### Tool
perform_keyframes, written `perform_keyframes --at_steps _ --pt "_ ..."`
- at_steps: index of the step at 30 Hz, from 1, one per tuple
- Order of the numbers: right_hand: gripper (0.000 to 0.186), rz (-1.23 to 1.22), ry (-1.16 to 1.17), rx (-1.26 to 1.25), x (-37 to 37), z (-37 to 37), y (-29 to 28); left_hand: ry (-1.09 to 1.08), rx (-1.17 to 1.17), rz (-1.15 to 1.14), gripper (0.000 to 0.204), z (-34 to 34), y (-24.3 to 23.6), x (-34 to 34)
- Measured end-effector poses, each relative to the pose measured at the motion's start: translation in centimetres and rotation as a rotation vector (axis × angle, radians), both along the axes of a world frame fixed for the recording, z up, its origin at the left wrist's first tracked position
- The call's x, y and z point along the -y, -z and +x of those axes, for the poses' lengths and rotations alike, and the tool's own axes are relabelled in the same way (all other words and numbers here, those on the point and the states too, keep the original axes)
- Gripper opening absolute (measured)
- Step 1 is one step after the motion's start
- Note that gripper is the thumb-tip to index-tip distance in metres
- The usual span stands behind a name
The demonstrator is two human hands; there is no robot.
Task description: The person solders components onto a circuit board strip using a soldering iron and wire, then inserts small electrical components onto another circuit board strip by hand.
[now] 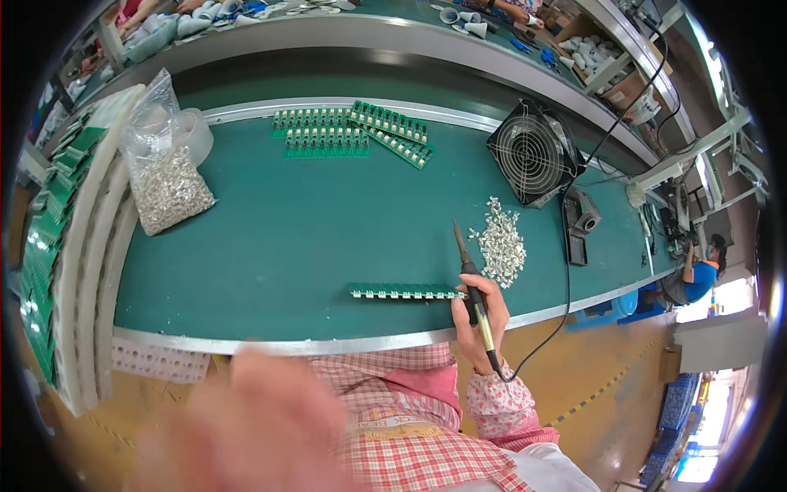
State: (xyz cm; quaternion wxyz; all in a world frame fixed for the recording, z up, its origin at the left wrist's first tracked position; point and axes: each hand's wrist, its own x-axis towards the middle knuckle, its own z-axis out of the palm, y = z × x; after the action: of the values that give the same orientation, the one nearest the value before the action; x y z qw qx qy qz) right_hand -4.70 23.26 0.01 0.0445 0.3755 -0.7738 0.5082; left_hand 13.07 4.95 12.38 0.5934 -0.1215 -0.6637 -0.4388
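We hold the soldering iron [474, 283] in the right hand [485, 324], fingers closed round the handle pen-fashion, tip pointing away from us, presumably to keep heat clear of skin. We locate the green circuit strip [406, 293] on the bench mat [254, 246] near the front edge, its right end at the fingertips; we cannot tell whether they also pinch it. We find the loose white parts [502, 246] heaped just beyond this hand, likely for short reaches. The fan [533, 154] stands behind them, probably to move fumes. Other strips [328, 143] lie farther back, seemingly freeing working space. The left hand [254, 418] is blurred; we cannot tell its grip
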Motion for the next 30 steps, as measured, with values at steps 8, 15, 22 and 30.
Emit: perform_keyframes --at_steps 8,15,22,30 --pt "0.039 -0.053 0.056 0.034 0.2 0.5 0.4 -0.149 0.037 -0.064 0.021 6.6 2.0 3.3" --pt "0.036 -0.086 0.000 -0.019 -0.4 0.2 0.8 -0.188 0.783 0.520 0.019 5.4 6.4 1.5" --pt "0.034 -0.155 -0.012 -0.028 0.0 0.3 0.7 -0.269 0.980 0.147 0.039 1.0 12.2 1.2" --pt "0.038 -0.045 -0.061 -0.092 -1.6 1.0 1.0 -0.268 0.949 -0.016 0.024 0.6 11.2 1.2"
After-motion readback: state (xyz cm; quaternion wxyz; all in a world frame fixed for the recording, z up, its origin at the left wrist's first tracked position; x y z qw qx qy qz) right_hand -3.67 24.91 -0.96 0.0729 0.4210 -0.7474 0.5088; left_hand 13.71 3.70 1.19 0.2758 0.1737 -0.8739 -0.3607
